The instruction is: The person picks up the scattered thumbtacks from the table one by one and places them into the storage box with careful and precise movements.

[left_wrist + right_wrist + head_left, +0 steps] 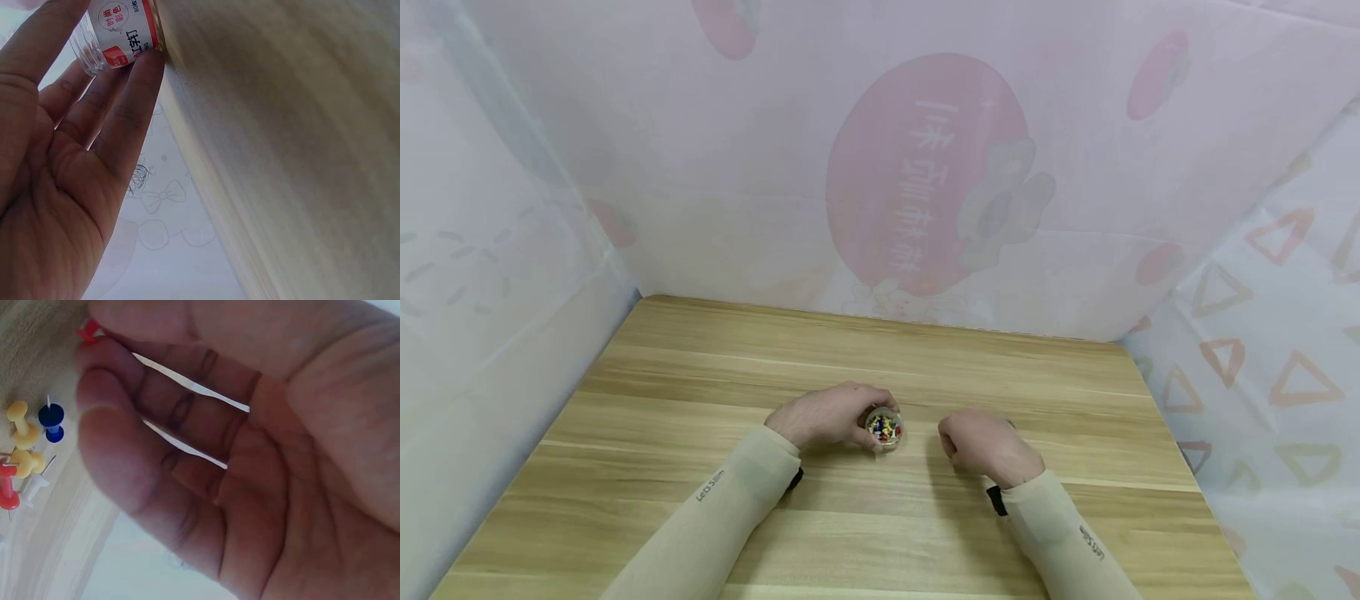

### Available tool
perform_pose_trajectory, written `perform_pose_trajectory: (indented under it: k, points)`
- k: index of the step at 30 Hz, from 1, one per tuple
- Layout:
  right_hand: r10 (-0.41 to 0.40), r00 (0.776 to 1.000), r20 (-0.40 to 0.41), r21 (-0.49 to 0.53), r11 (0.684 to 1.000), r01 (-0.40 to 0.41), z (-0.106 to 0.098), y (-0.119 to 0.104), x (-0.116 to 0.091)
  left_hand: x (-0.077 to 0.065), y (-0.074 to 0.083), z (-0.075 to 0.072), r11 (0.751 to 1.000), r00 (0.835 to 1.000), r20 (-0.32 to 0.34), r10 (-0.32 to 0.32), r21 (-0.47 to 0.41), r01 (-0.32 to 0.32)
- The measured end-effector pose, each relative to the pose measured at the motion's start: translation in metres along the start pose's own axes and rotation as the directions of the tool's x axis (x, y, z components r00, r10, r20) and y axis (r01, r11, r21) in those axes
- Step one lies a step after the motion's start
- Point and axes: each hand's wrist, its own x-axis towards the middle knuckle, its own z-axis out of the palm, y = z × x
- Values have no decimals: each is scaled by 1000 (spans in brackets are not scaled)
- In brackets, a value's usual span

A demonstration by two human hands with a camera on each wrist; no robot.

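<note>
My left hand point(838, 415) holds a small round clear jar point(901, 427) between thumb and fingers on the wooden table. Colourful push pins point(882, 427) show inside it from above, and the left wrist view shows its white and red printed label point(128, 28). To the right of the jar, my right hand point(985, 446) is low over the table, pinching a red push pin point(89, 330) between thumb and index finger. Close by lie a blue push pin point(52, 419), yellow push pins point(24, 428), another red push pin point(7, 487) and a whitish one point(34, 487); my right hand hides them in the head view.
The wood-grain table point(880, 542) extends around both hands. A pale printed cloth point(760, 208) stands along its back edge, and similar cloths hang at the left and right sides.
</note>
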Motion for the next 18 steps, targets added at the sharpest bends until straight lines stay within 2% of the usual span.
perform_pose_trajectory:
  k: [4, 8, 12, 18]
  points:
    - [-42, 997, -69, -15, 999, 41, -1, -1, 4, 0, 0, 0, 1000, 1000, -6, 5, 4, -5]
    - [-96, 984, -150, -58, 994, 88, -2, -3, 9, 0, 1, 0, 1000, 1000, -10, 9, 9, -9]
    - [-145, 962, -231, -88, 988, 128, -3, -6, 13, 1, 1, 0, 1000, 1000, -8, 3, 6, -3]
    - [-189, 925, -330, -72, 982, 175, -3, -13, 16, 1, 0, 0, 1000, 1000, -3, -4, 4, 4]
